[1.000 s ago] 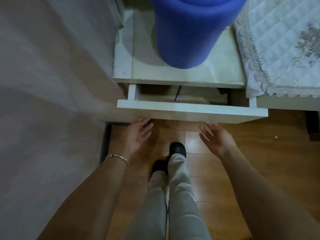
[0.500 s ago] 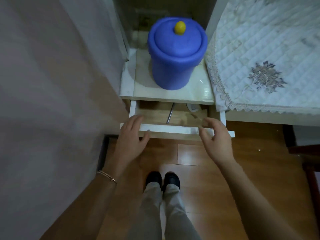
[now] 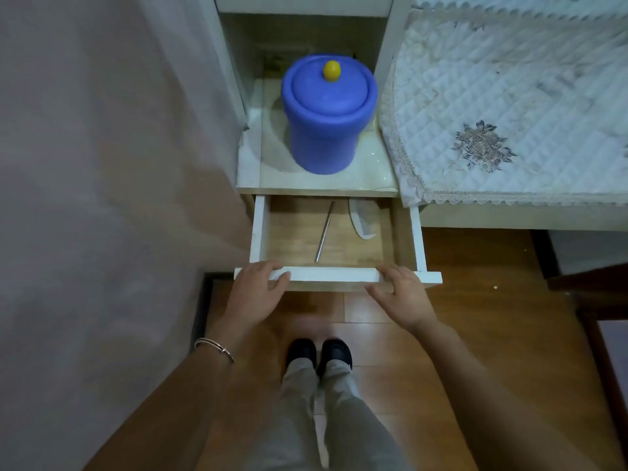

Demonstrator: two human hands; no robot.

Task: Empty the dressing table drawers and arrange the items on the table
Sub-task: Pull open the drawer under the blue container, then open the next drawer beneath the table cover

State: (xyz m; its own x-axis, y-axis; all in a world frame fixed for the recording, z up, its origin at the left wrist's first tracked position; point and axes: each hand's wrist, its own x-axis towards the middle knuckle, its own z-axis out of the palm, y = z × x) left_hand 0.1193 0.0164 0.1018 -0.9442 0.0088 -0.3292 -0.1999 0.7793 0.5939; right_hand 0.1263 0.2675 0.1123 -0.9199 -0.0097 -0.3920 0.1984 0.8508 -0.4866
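Dressing table [image 3: 373, 173], seen from above: its top drawer [image 3: 333, 276] is shown standing open, the white front gripped by both hands. The left hand [image 3: 258, 294] is curled over the front's top edge near the left corner, the fingers hooked inside and the thumb laid along the edge. The right hand [image 3: 404, 295] is set toward the right end, its fingers bent over the same edge and the thumb stretched left below it.

Two items are seen on the drawer's wooden bottom, lying apart. A thin metal rod [image 3: 324, 231] is laid lengthwise near the middle, slightly slanted. A white comb [image 3: 360, 222] is placed at the far right, its far end hidden under the table top.

On the top above, a blue tub [image 3: 323, 141] is stood upright, closed by a lid with a yellow knob [image 3: 332, 70]. A quilted cloth [image 3: 509, 96], lace-edged and flower-patterned, is spread over the surface to the right, its near left corner hanging over the drawer's far right corner. A bracelet [image 3: 214, 348] is worn on the left wrist. Dark shoes [image 3: 319, 355] are planted on the wood floor [image 3: 475, 334] below the drawer.
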